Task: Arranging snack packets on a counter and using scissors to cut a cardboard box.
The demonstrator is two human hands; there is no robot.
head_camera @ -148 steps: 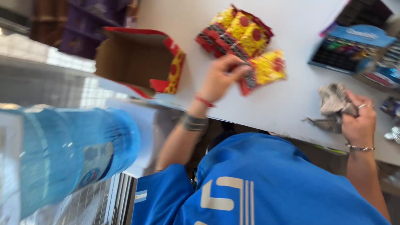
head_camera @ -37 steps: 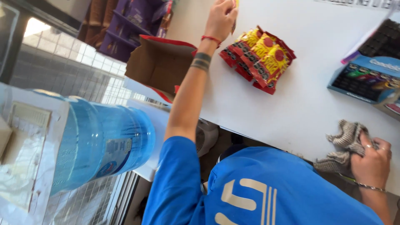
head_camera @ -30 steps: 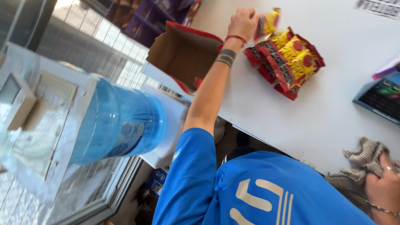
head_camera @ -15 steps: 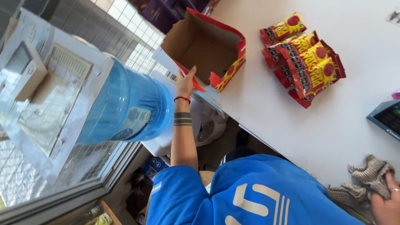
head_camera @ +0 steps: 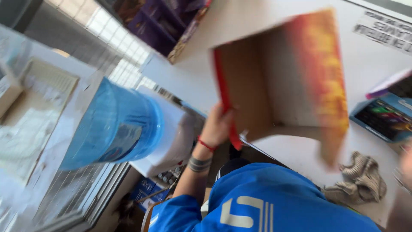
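Step in hand: carrying an empty box. Left hand point(head_camera: 216, 126) has the open cardboard display box point(head_camera: 279, 81) up off the white table point(head_camera: 377, 60), tilted, with its brown inside facing the camera. The box is motion-blurred and nothing shows inside it. It has red-and-yellow printed outer walls and a red rim.

Left hand: fingers closed around the box's lower-left edge on the red rim, thumb side toward the camera. It's a one-handed pinch on a single wall, nothing else in that hand. A red string bracelet point(head_camera: 206, 144) and a dark band mark sit on the wrist just below the box.

Right hand point(head_camera: 405, 165): only a blurred sliver at the frame edge, below-right of the box. Can't tell how far open it is or whether it holds anything. It is not on the box. The nearest thing is the crumpled striped cloth point(head_camera: 360, 180), lying on the table under the box's lower-right corner.

Judgement: the grip is on one thin wall, so the box can swing or fold. Any further move calls for a steady wrist or a second hand on the opposite wall.

Around it: a blue tray of small packets point(head_camera: 382, 120) right of the box, on the table. A blue water jug point(head_camera: 113, 126) on a white dispenser point(head_camera: 171, 137) left of the box, well apart. The person's blue shirt point(head_camera: 274, 202) is below the box.
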